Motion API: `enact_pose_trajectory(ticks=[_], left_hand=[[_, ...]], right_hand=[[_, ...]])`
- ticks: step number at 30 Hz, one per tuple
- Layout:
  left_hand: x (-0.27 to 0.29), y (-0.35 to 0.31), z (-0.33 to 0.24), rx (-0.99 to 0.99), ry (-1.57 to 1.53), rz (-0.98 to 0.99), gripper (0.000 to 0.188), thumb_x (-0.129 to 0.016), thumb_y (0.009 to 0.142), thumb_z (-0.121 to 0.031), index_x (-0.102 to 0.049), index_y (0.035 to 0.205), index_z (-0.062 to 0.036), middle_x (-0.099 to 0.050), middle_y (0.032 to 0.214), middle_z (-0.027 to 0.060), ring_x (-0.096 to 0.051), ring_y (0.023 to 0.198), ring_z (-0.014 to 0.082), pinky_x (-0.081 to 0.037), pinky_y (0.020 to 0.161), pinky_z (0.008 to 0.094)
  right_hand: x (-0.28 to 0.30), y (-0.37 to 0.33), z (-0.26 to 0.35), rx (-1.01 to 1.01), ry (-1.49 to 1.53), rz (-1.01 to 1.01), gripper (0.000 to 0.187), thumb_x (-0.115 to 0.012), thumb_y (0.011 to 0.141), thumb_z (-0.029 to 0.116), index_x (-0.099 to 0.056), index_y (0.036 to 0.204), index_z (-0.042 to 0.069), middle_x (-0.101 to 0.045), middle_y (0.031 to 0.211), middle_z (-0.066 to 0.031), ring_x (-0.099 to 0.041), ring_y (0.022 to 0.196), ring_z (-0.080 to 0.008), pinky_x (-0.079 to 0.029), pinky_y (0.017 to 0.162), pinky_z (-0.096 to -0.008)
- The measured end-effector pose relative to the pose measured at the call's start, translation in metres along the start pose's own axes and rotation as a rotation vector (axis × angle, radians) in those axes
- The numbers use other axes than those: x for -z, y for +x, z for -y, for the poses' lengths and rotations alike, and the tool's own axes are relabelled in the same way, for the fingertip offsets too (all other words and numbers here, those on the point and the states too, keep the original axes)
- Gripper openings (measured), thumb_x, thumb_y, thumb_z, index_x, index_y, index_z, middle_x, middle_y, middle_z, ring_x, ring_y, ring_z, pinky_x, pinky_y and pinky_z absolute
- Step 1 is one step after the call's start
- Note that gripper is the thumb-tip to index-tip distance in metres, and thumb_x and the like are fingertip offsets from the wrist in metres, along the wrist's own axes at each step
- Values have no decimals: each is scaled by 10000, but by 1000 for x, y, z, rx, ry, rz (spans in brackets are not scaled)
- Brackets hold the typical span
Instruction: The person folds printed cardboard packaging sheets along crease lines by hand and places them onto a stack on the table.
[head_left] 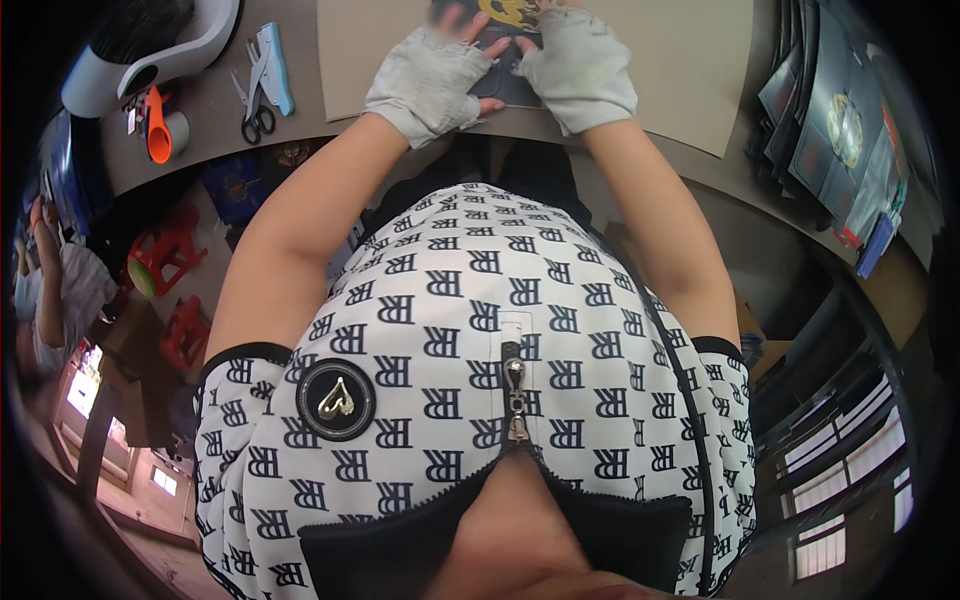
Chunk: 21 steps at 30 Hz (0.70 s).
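Note:
A dark grey flat piece with a gold emblem (pixel 508 82), like a printed card or box panel, lies at the near edge of the table on a beige board (pixel 680 70). My left hand (pixel 430 78), in a worn white fingerless glove, rests on its left side with the fingers spread. Across from it, my right hand (pixel 582 68), gloved the same way, touches its right side, thumb apart from the other fingers. The picture's upper edge cuts off the far part of the piece and some right fingertips.
Black-handled scissors (pixel 258 122) and a light blue-and-white tool (pixel 272 70) lie to the left. Beyond them are an orange tape dispenser (pixel 157 128) and a white-and-black device (pixel 160 50). Dark printed panels (pixel 840 130) stack at right. Red stools (pixel 172 250) and another person (pixel 65 285) are at far left.

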<state>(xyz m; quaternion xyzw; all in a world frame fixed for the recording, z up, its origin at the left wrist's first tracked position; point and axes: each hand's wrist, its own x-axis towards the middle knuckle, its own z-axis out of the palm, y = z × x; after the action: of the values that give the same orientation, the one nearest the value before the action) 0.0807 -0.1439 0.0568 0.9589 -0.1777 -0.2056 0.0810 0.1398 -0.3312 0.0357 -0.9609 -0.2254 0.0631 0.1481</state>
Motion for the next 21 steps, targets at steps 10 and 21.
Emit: enact_pose_trajectory(ticks=[10, 21], left_hand=[[-109, -16, 120, 375, -19, -726, 720, -702, 924, -454, -569, 1455, 14, -435, 1586, 332, -402, 1485, 490, -301, 1257, 495], [-84, -19, 43, 223, 183, -274, 746, -595, 998, -504, -470, 1574, -46, -404, 1662, 210, -353, 1551, 419, -314, 1243, 510]], right_hand=[[-23, 2, 23, 43, -112, 194, 755, -750, 897, 437, -533, 1500, 37, -415, 1619, -265, -377, 1517, -413, -363, 1185, -604], [-68, -15, -6, 121, -228, 11, 679, -586, 1010, 497, -490, 1566, 118, -389, 1668, -197, -359, 1545, -389, -270, 1227, -648]])
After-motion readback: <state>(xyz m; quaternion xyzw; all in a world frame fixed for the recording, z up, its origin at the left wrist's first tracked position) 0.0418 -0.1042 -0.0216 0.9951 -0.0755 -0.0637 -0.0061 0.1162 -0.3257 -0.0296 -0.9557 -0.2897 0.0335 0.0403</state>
